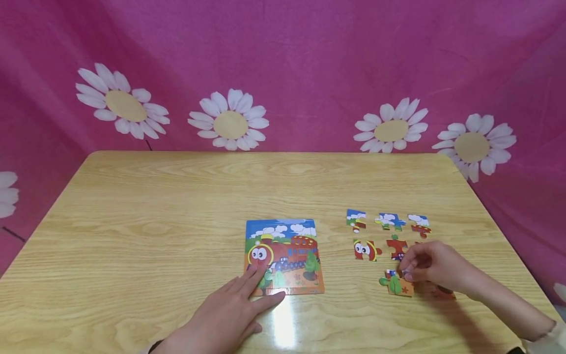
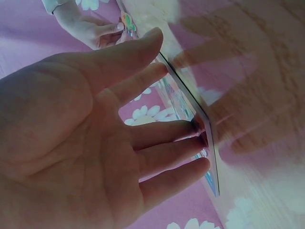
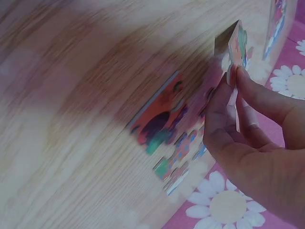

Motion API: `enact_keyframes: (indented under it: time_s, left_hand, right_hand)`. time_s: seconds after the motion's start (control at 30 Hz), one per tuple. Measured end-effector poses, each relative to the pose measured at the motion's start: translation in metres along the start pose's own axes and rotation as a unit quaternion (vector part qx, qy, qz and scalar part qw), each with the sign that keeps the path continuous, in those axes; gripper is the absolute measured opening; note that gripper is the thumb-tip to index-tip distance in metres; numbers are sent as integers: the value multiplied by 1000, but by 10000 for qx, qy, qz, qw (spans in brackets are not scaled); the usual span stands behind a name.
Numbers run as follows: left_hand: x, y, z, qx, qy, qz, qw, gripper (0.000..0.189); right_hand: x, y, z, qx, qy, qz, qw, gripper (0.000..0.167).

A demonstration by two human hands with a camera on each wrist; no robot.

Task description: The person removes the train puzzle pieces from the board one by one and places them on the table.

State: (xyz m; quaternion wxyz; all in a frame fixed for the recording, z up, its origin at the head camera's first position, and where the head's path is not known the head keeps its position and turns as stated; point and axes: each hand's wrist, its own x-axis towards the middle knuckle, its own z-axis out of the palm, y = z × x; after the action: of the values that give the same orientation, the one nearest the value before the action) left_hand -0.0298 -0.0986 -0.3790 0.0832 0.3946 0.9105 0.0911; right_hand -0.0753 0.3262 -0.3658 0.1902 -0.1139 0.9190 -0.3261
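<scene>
My left hand (image 1: 225, 309) lies on the lower left of a square train puzzle board (image 1: 300, 246), its fingers spread and nearly straight. In the left wrist view the fingertips (image 2: 199, 167) press on the board's edge and face. My right hand (image 1: 435, 265) pinches a puzzle piece (image 1: 400, 286) between thumb and fingers. That piece shows a green tree on orange ground, and in the right wrist view it is tilted up off the table. Beneath the right hand lies another orange piece (image 1: 444, 293), partly hidden by it.
Several loose pieces lie in rows to the board's right, among them one with eyes (image 1: 366, 250), a cloud piece (image 1: 390, 221) and a red piece (image 1: 396, 246). The wooden table (image 1: 155, 221) meets a pink cloth with daisies (image 1: 300, 73) at its back edge.
</scene>
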Motion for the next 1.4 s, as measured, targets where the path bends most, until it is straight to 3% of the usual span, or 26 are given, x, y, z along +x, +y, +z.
enact_keyframes:
  time_s: [0.43,0.7,0.93,1.1,1.2,1.4]
  left_hand:
    - [-1,0,1,82,129,27,9999,59]
    - [0,0,-1,3,69,24,10000,58]
    - [-1,-2,-1,55,349,148,9993,58]
    - [-1,-2,0,26,479,184,9987,58]
    - [-1,-2,-1,-8,531,186,9984,58]
    - [-2,-2,-3,-231,469,27,9986,58]
  right_hand:
    - [-10,8,4,-938,693,-130,9931,16]
    - [-10,8,7,-1038,827,-221,9909,17]
    - [-7,0,8,-1212,1017,-126,9873,16]
    - [1,-13,17,-449,1021,-436,9928,12]
    - [11,-26,24,220,797,-787,9935,9]
    - [34,-64,40,1081,353,-857,9898,10]
